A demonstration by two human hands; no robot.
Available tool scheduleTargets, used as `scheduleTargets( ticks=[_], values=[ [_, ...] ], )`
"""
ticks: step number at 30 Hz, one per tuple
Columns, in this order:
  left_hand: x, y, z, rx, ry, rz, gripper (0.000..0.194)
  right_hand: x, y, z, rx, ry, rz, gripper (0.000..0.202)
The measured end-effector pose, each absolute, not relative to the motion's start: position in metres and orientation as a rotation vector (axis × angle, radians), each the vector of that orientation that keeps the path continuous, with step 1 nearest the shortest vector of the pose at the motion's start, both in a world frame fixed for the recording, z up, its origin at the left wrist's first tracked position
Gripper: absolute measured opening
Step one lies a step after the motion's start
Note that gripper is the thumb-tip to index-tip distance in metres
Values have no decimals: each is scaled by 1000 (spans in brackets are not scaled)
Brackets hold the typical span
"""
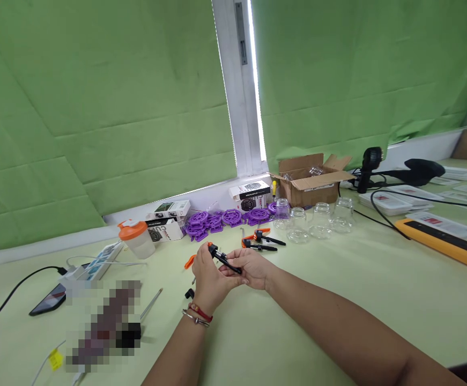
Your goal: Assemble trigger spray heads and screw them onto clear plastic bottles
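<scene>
Between my hands is a slim black part (224,259) with a rod-like middle and a knob at its upper end. My left hand (209,279) is closed around the knob end, where a bit of orange shows at the fingertips. Pinching the lower end, my right hand (253,266) has its thumb and fingers against it. Just beyond lie two similar black handles (262,247) with orange pieces (250,236). Beside my left hand are an orange piece (190,261) and a small black elbow-shaped piece (189,294), both partly hidden.
Purple plastic wheel-like parts (232,217), upside-down clear jars (298,225) and an open cardboard box (311,185) line the back. On the left are an orange-lidded shaker (137,241), a power strip (103,261) and a screwdriver (152,304). A yellow-and-black bar (444,244) lies right.
</scene>
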State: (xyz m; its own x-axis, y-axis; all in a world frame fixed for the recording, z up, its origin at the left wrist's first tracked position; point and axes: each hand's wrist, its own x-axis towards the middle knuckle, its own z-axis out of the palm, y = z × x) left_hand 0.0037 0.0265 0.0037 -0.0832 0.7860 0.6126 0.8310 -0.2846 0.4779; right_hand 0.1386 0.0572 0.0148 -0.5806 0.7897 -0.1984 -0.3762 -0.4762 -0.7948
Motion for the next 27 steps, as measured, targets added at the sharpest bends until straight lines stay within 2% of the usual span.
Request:
scheduleTargets(
  ticks=[6, 17, 27],
  values=[
    [6, 24, 4, -2103, -1793, -1339, 90, 140, 58, 15, -713, -962, 2071, 11],
    [7, 23, 5, -2082, -1736, -1426, 78, 144, 64, 4, -518, -986, 2196, 3],
    [9, 21, 8, -2136, -1768, -1416, 75, 142, 60, 4, -488, -958, 2168, 10]
  ],
)
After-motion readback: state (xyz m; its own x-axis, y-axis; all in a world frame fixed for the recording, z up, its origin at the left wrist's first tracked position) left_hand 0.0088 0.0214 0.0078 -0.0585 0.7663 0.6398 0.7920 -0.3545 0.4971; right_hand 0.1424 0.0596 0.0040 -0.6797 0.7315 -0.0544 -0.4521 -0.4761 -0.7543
